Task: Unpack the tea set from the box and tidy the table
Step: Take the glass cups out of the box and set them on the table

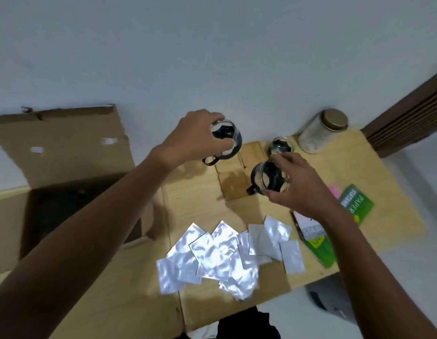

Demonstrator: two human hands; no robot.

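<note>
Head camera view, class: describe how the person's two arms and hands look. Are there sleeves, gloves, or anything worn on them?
Both forearms are bare for the whole length shown, with no sleeves in sight. The left hand and right hand wear no gloves. No watch, bracelet or ring shows on either wrist or on the fingers, though the picture is slightly blurred. No markings are visible.
</note>
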